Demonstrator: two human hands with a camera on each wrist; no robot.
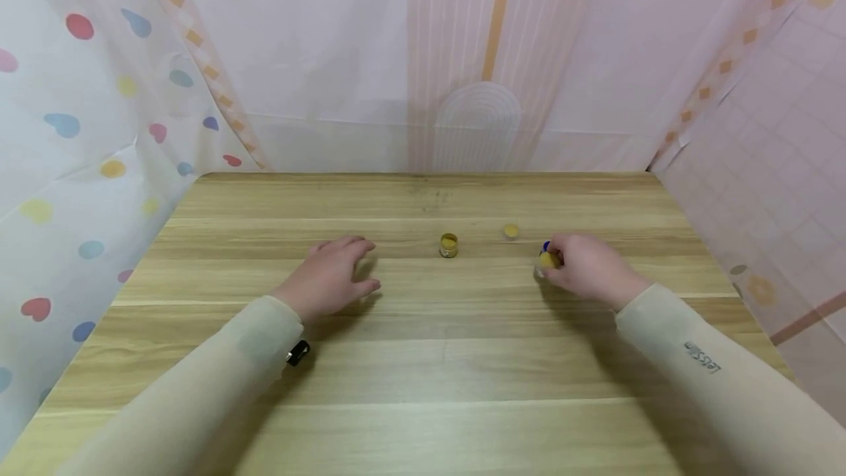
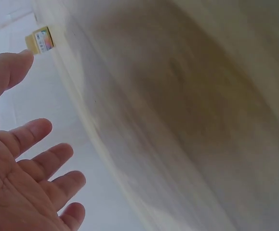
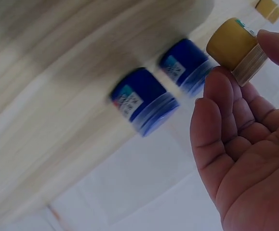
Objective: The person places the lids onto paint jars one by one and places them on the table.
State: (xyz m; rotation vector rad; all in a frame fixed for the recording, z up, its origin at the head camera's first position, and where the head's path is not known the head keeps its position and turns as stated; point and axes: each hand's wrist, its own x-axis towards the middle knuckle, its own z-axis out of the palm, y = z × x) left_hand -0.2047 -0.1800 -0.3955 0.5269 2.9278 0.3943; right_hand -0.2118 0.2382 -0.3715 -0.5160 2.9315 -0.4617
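My right hand (image 1: 588, 267) pinches a small yellow paint jar (image 3: 232, 44) between thumb and fingers. The ridged, see-through lid of that jar shows in the right wrist view. Beside the hand stand two blue paint jars (image 3: 144, 101) with clear lids; only a bit of blue (image 1: 546, 247) shows past the fingers in the head view. My left hand (image 1: 333, 274) hovers low over the table with fingers spread and nothing in them. To its right, apart from it, stands another yellow paint jar (image 1: 449, 245) with a label (image 2: 43, 40).
A small round yellow piece, perhaps a lid (image 1: 511, 231), lies between the standing yellow jar and my right hand. The wooden table (image 1: 410, 366) ends at a patterned cloth (image 1: 330, 79) at the back and sides. A black clip (image 1: 298, 352) sits by my left sleeve.
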